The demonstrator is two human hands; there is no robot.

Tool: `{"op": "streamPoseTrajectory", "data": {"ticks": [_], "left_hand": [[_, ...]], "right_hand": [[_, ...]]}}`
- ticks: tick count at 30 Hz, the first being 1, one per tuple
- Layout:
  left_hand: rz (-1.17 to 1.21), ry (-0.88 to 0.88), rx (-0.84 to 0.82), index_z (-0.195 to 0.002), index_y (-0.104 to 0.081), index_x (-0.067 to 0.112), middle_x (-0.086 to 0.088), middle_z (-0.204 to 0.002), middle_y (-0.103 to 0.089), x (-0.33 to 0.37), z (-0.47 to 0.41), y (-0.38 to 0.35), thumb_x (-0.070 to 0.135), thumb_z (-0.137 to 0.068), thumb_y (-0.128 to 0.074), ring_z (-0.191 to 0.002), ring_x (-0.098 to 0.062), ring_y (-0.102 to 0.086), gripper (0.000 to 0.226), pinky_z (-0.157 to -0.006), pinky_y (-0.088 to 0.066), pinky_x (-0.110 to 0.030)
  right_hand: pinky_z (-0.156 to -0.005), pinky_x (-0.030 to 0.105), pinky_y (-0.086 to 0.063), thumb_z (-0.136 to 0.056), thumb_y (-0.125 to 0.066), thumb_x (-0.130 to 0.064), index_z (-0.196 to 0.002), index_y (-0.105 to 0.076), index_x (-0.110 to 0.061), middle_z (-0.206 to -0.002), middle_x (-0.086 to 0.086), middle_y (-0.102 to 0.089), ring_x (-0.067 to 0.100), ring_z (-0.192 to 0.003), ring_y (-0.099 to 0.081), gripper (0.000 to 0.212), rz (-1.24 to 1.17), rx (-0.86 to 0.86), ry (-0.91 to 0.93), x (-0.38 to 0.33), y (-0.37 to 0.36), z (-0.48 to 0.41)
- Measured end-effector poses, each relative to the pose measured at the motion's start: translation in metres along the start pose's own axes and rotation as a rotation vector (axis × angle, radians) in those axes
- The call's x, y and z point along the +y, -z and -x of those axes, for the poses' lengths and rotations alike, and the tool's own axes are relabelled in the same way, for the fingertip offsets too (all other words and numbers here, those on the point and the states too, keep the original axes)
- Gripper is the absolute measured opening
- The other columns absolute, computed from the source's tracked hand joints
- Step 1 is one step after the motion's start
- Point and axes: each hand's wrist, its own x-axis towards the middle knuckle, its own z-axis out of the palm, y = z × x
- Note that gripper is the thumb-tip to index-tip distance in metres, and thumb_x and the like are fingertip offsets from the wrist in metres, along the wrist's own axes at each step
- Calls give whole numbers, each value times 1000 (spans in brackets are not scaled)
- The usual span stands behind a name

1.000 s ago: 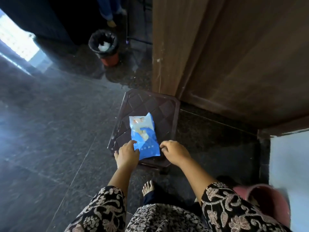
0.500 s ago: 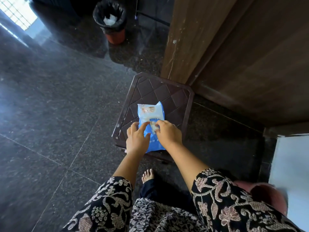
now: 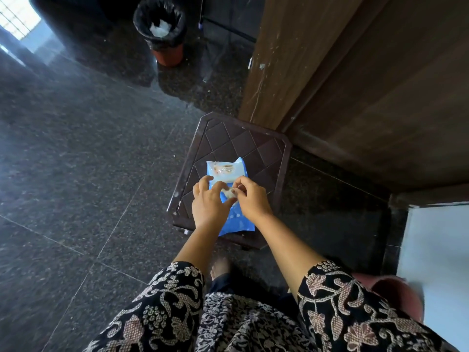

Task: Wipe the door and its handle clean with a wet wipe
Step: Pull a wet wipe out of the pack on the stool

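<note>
A blue and white pack of wet wipes (image 3: 226, 171) lies on a low dark brown stool (image 3: 253, 146). My left hand (image 3: 209, 204) rests on the pack's left side with fingers spread, holding it down. My right hand (image 3: 251, 196) pinches a bit of white wipe (image 3: 228, 193) at the pack's opening in the middle. The brown wooden door (image 3: 380, 97) stands at the upper right, behind the stool. Its handle is out of view.
A bin lined with a black bag (image 3: 162, 24), white waste inside, stands on the dark granite floor (image 3: 76, 148) at the top. A white wall (image 3: 436, 262) and a pink tub (image 3: 396, 293) are at the lower right. My bare foot (image 3: 219, 269) is below the stool.
Both hands moved from the pack's near corners up onto its middle. The right hand's fingers now pinch white wipe at the opening. The view has come closer to the stool.
</note>
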Motion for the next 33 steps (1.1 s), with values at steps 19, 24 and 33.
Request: {"op": "streamPoseTrajectory", "data": {"ticks": [19, 24, 33], "left_hand": [[-238, -4, -121, -121, -62, 33, 3, -147, -27, 11, -19, 5, 37, -85, -68, -131, -22, -27, 37, -91, -45, -40], [-210, -11, -200, -123, -58, 35, 1, -148, -21, 5, -23, 1, 39, -80, -71, -133, -25, -22, 45, -95, -41, -43], [-36, -185, -245, -118, -66, 29, -4, -150, -32, -10, -30, 11, 45, -75, -75, -142, -25, -18, 47, -111, -26, -41]], "right_hand": [[-66, 8, -38, -88, -52, -2, -88, -56, -4, -84, 1, -59, 14, -76, -54, 4, -232, 220, 118, -8, 4, 26], [-72, 10, -43, -86, -54, 1, -90, -61, -4, -91, 6, -65, 12, -80, -57, 9, -196, 168, 139, -4, 11, 28], [-73, 19, -52, -84, -64, -6, -89, -65, -12, -95, 2, -68, 10, -85, -61, 7, -214, 33, -72, -1, 24, 17]]}}
